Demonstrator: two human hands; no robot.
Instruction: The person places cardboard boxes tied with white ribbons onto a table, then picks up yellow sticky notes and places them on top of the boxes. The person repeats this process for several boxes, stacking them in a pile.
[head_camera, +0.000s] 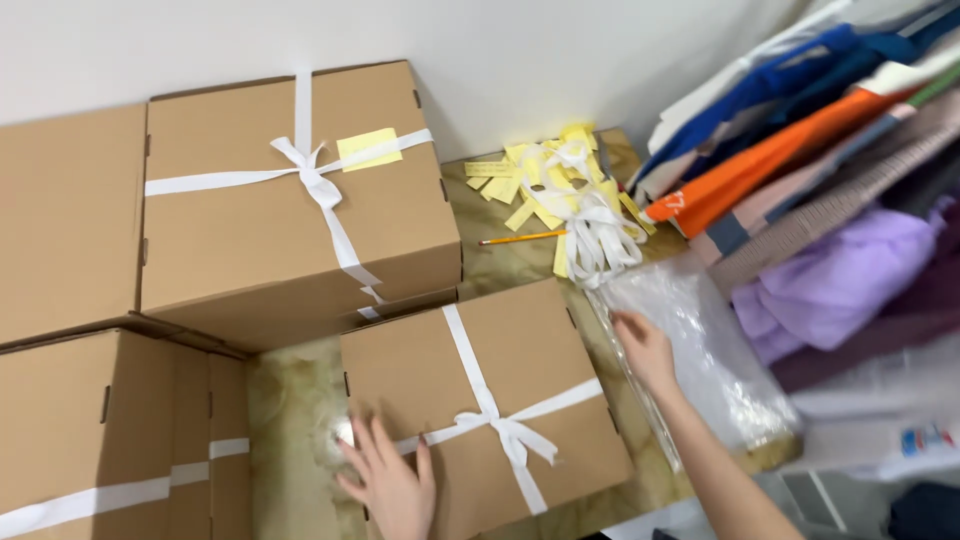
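Head view: a look down at a marbled floor stacked with cardboard boxes, beside a white wall.
Left hand: fingers spread apart, palm flat on the near-left corner of the front box, holding nothing.
Right hand: fingers loosely open, resting at the right edge of the front box, touching the plastic bag beside it; it grips nothing that can be seen.
Front box: brown cardboard, closed, tied crosswise with white ribbon knotted in a bow on the lid. It sits on the floor between the two hands, at the bottom centre.
Plastic bag: clear and crinkled, lying just right of the front box.
Upper box: same kind, ribbon-tied, with a yellow note tucked under the ribbon; it rests on another box behind the front one.
Left boxes: more cardboard boxes along the left edge, one banded with white ribbon.
Ribbon pile: loose white ribbons and yellow paper slips behind the front box, near the wall.
Pencil: yellow, lying on the floor just left of the pile.
Clothes: folded fabric in blue, orange, grey and lilac, stacked on the right.
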